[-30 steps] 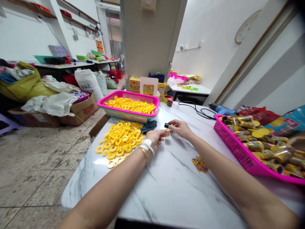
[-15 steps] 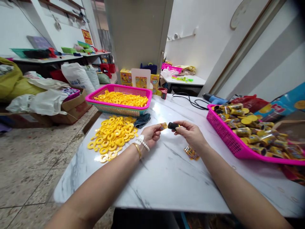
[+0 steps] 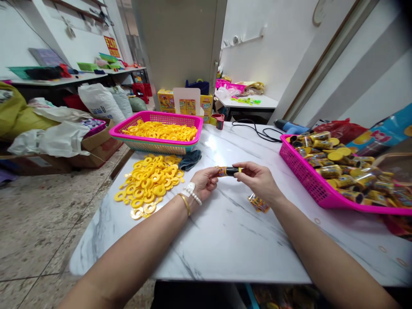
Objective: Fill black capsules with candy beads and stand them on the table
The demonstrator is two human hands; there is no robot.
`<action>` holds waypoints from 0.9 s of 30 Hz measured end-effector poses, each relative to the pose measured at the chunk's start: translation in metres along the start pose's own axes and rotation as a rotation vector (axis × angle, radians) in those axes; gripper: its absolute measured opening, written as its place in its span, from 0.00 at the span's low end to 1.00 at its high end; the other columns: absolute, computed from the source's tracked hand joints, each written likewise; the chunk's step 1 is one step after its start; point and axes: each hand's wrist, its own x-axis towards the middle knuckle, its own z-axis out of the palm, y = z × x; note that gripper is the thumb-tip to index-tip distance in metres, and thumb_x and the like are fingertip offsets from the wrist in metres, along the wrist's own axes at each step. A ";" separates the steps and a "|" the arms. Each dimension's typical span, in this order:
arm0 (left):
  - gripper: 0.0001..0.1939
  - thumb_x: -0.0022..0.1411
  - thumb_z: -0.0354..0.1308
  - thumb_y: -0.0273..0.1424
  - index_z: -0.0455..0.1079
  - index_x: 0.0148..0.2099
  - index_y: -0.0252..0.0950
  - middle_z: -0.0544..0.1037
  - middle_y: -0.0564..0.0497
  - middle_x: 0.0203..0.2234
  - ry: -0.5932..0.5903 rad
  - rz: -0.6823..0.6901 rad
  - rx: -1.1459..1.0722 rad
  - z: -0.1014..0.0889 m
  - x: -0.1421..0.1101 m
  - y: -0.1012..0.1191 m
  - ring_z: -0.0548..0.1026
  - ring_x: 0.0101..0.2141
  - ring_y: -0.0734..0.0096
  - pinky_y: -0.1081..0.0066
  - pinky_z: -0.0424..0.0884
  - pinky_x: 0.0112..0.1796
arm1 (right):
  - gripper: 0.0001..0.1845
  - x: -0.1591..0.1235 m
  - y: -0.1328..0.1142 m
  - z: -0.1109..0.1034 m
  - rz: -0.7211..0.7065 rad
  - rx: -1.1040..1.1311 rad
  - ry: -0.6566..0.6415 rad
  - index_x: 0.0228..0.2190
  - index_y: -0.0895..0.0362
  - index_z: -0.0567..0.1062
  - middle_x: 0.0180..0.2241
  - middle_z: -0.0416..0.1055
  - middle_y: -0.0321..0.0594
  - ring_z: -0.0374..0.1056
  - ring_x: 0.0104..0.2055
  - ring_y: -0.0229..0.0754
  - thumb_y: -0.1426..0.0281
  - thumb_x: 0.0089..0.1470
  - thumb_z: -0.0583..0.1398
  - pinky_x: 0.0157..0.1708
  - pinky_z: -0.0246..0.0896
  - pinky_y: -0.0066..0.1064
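Note:
Between the fingertips of my left hand (image 3: pixel 205 182) is a small yellow printed sleeve (image 3: pixel 222 171). My right hand (image 3: pixel 259 180) pinches the yellow-capped end of a short black tube (image 3: pixel 231 171). The tube's other end meets the sleeve's mouth; how far it reaches inside I cannot tell. Below my right hand, a few more printed sleeves (image 3: pixel 258 203) lie flat on the white marbled table (image 3: pixel 222 240). Left of my left hand spreads a pile of yellow plastic rings (image 3: pixel 151 182), with a dark cloth (image 3: pixel 189 160) beside it.
A pink basket (image 3: pixel 302 180) heaped with wrapped tubes stands on the right. At the back left, another pink basket (image 3: pixel 154 115) holds yellow rings. Behind are printed boxes (image 3: pixel 166 101), a red tape dispenser (image 3: pixel 218 121), a blue heat gun (image 3: pixel 291 127) and a black cable (image 3: pixel 254 131).
The gap between the sleeve and the black tube has closed: the tube has come left against the sleeve, and the two now line up. The view has shifted slightly.

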 end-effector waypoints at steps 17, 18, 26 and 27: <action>0.22 0.42 0.73 0.40 0.74 0.35 0.32 0.76 0.49 0.30 0.105 0.288 0.353 0.000 -0.002 -0.003 0.67 0.24 0.80 0.81 0.57 0.19 | 0.18 -0.004 -0.003 0.000 -0.057 0.171 -0.001 0.37 0.56 0.74 0.32 0.73 0.38 0.69 0.32 0.38 0.63 0.44 0.69 0.31 0.69 0.30; 0.24 0.41 0.73 0.42 0.74 0.38 0.34 0.76 0.48 0.33 0.057 0.258 0.383 0.000 -0.003 -0.001 0.70 0.25 0.78 0.80 0.61 0.20 | 0.18 -0.004 -0.002 -0.001 -0.060 0.186 -0.018 0.37 0.56 0.75 0.32 0.74 0.38 0.70 0.33 0.38 0.63 0.44 0.69 0.33 0.70 0.31; 0.23 0.41 0.75 0.39 0.76 0.37 0.30 0.76 0.49 0.27 -0.242 0.158 0.514 -0.003 -0.002 -0.005 0.72 0.26 0.77 0.75 0.68 0.30 | 0.14 -0.009 0.001 -0.003 -0.381 -0.164 -0.074 0.41 0.48 0.80 0.39 0.73 0.40 0.72 0.40 0.42 0.66 0.50 0.67 0.43 0.72 0.38; 0.23 0.42 0.74 0.39 0.76 0.38 0.30 0.76 0.49 0.26 -0.265 0.166 0.544 -0.003 -0.002 -0.007 0.72 0.26 0.77 0.74 0.68 0.31 | 0.13 -0.010 -0.001 -0.002 -0.415 -0.218 -0.063 0.41 0.48 0.81 0.37 0.74 0.40 0.72 0.39 0.42 0.67 0.51 0.66 0.42 0.72 0.38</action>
